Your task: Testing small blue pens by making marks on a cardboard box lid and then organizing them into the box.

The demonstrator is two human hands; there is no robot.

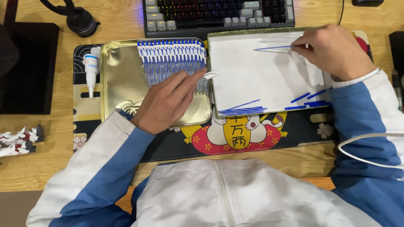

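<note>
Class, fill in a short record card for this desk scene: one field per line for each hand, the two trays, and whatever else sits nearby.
Left hand: rests on the gold tray, fingertips holding a small white piece
Right hand: pinches a thin blue stick over the white tray
Gold tray: holds a row of blue-and-white pieces
White tray: loose blue sticks along its near edge
Nearby: keyboard, small white bottle

The left hand (168, 101) covers the lower ends of several clear blue-capped pens (172, 59) in the gold tray (120, 80), and the white piece (209, 76) at its fingertips is too blurred to identify. The right hand (332, 50) hides one end of the thin blue rod (271, 48). The keyboard (219, 14) and black stand (78, 17) run off the desk's far edge.
</note>
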